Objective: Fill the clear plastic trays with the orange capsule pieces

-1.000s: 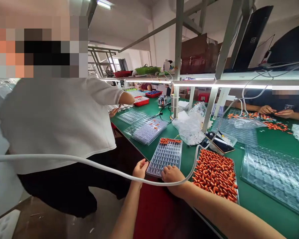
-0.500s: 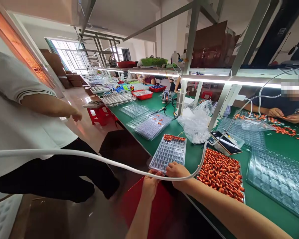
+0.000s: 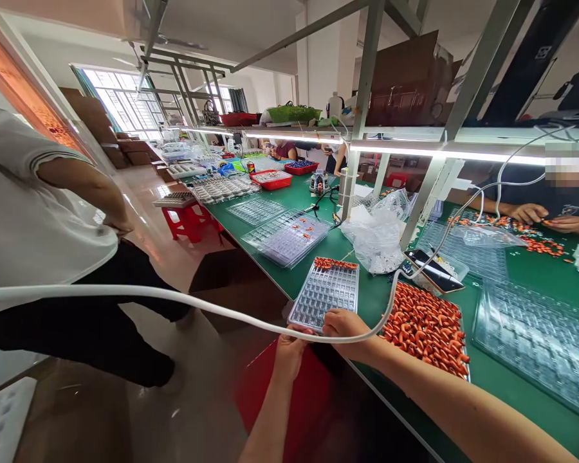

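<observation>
A clear plastic blister tray [image 3: 325, 290] lies at the near edge of the green table [image 3: 376, 289], with a row of orange parts [image 3: 335, 263] along its far end. My left hand [image 3: 288, 350] grips the tray's near left corner from below the table edge. My right hand [image 3: 348, 326] rests on the tray's near right edge, fingers curled over it. Just right of it sits a tray heaped with orange parts [image 3: 427, 325]. A white cable [image 3: 174, 299] crosses in front of both hands.
A person in a white shirt [image 3: 29, 218] stands in the aisle at left. Stacked clear trays [image 3: 287, 238], plastic bags [image 3: 374, 241], a phone [image 3: 431, 270] and a large clear tray [image 3: 535, 334] lie on the table. Another person's hands [image 3: 545, 215] work at far right. A red stool [image 3: 188, 222] stands in the aisle.
The person in white has moved left and away from the table, hand now at the hip. My view has turned slightly; both my hands stay on the tray's near edge.
</observation>
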The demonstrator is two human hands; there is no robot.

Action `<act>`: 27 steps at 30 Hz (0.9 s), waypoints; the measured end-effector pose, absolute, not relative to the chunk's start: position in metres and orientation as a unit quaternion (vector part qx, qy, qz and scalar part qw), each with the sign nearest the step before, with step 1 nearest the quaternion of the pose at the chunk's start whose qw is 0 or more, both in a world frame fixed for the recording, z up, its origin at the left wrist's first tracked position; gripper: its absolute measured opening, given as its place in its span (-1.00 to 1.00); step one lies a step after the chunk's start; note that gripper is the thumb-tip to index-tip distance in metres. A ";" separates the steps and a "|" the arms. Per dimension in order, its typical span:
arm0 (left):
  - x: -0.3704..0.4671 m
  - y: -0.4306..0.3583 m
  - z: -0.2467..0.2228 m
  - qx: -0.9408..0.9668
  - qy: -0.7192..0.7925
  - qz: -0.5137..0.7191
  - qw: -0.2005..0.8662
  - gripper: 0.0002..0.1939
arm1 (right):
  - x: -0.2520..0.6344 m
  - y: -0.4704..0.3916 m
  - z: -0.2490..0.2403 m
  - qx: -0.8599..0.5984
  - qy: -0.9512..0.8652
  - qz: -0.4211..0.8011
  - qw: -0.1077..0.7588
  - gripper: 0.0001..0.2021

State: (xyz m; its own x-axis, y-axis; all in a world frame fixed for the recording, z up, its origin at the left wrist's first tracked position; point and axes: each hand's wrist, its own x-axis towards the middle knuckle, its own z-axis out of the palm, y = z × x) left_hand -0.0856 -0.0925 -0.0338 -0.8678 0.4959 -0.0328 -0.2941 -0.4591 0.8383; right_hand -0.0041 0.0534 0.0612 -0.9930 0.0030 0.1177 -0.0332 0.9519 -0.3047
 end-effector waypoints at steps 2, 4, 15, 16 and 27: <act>-0.086 -0.093 -0.033 0.109 0.473 0.843 0.233 -0.64 | -0.003 0.052 0.059 0.001 -0.986 0.156 0.063 -0.81; -0.087 -0.094 -0.033 0.109 0.478 0.839 0.234 -0.64 | -0.002 0.051 0.059 -0.002 -0.986 0.156 0.066 -0.82; -0.096 -0.096 -0.036 0.133 0.506 0.815 0.248 -0.64 | 0.002 0.052 0.056 0.031 -0.991 0.119 0.050 -0.83; -0.096 -0.097 -0.036 0.136 0.508 0.813 0.251 -0.64 | 0.002 0.052 0.056 0.039 -0.992 0.108 0.046 -0.85; -0.095 -0.098 -0.036 0.126 0.524 0.801 0.261 -0.70 | 0.004 0.048 0.079 0.105 -0.994 0.021 0.020 -0.88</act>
State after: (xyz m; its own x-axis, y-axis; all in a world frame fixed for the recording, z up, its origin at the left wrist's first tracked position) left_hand -0.0946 -0.0976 -0.0356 -0.8322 0.5499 -0.0714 -0.2856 -0.3148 0.9052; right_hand 0.0041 0.0481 0.0792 -0.9772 -0.2081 0.0432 -0.2097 0.9771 -0.0368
